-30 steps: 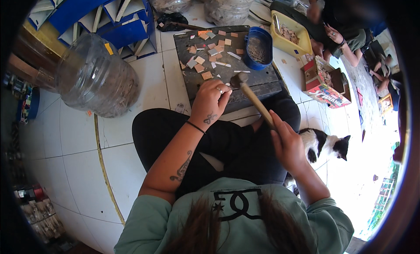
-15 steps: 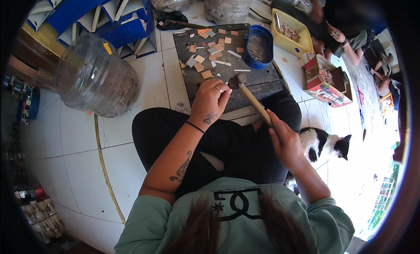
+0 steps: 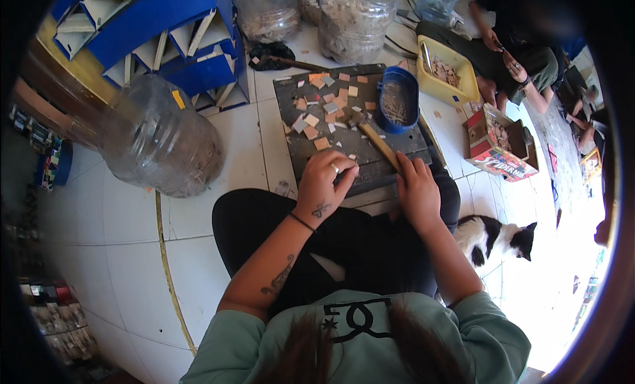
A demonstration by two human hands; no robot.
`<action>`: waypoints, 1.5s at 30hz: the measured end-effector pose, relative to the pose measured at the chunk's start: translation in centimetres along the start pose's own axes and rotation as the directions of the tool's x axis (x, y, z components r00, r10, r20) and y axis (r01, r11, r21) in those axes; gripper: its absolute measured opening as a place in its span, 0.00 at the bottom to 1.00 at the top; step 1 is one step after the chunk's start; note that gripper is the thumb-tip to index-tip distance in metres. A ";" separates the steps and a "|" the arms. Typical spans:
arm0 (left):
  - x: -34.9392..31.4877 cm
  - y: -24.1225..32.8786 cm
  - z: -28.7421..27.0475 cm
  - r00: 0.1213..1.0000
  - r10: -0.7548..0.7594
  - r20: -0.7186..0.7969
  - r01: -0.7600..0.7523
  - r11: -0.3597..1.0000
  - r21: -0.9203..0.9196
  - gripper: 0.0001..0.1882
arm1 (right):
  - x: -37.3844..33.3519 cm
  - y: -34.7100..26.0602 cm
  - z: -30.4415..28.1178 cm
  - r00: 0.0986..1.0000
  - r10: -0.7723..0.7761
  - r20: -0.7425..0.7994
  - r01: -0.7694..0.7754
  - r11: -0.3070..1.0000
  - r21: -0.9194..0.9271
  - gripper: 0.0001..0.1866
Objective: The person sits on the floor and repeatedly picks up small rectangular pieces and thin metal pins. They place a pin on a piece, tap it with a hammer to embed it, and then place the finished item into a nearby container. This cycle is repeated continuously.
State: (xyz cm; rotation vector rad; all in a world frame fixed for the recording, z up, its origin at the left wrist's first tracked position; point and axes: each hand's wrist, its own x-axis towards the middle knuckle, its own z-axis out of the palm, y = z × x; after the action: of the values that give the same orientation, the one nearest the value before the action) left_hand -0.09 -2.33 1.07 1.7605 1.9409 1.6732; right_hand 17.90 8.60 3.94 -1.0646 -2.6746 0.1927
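Note:
My right hand (image 3: 418,192) is closed round the end of a hammer's wooden handle (image 3: 380,144). The hammer's head is down at the dark board (image 3: 297,162), beside a blue tub (image 3: 397,129) of nails or thin pins. At the board's near edge, my left hand (image 3: 323,180) has thumb and fingers pinched together; a tiny pale bit shows by the fingertips, too small to name. Small square tan, grey and orange chips (image 3: 311,132) lie scattered over the board beyond both hands.
A yellow bin (image 3: 471,93) of chips and a red box (image 3: 503,166) stand to the right. A black-and-white cat (image 3: 493,237) is by my right knee. Large clear plastic jars (image 3: 159,136) and blue racks (image 3: 149,23) are left. Another person's hand (image 3: 516,68) shows far right.
The hammer has gone from above my left fingers down to the board. My left hand has lowered to the board's near edge, and my right hand has moved forward. The whole view has shifted slightly.

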 end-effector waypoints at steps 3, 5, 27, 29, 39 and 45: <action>0.2 1.3 0.0 0.998 -0.066 0.018 0.068 0.991 -0.111 0.03 | 0.4 -0.2 -1.4 0.925 -0.271 -0.268 0.286 0.958 0.021 0.24; 0.5 2.3 0.5 0.999 -0.030 0.045 0.037 0.984 -0.177 0.03 | 0.5 -0.1 -2.2 0.967 -0.244 -0.068 0.245 0.834 0.494 0.20; 9.4 -6.4 -1.8 0.986 -0.140 0.092 0.083 0.886 0.457 0.15 | 15.0 11.9 -3.0 0.969 -0.183 -0.168 0.236 0.888 0.395 0.13; 10.3 -6.9 -0.7 0.981 -0.164 0.106 0.073 0.813 0.578 0.15 | 15.7 9.5 -3.3 0.929 -0.334 -0.156 0.361 0.912 0.196 0.11; 10.2 -6.8 0.6 0.980 -0.179 0.091 0.110 0.857 0.504 0.12 | 18.2 3.9 -2.0 0.844 -0.253 0.472 0.442 0.826 -0.349 0.09; 8.9 -5.1 -0.7 0.989 -0.141 0.042 0.123 0.950 0.287 0.13 | 19.0 4.3 -1.2 0.835 -0.192 0.515 0.399 0.856 -0.329 0.09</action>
State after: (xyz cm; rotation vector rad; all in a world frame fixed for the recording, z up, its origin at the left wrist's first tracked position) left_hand -7.25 4.81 3.06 1.6947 2.3093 1.3371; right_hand 7.76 24.91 7.67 -0.7344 -3.3949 -0.2482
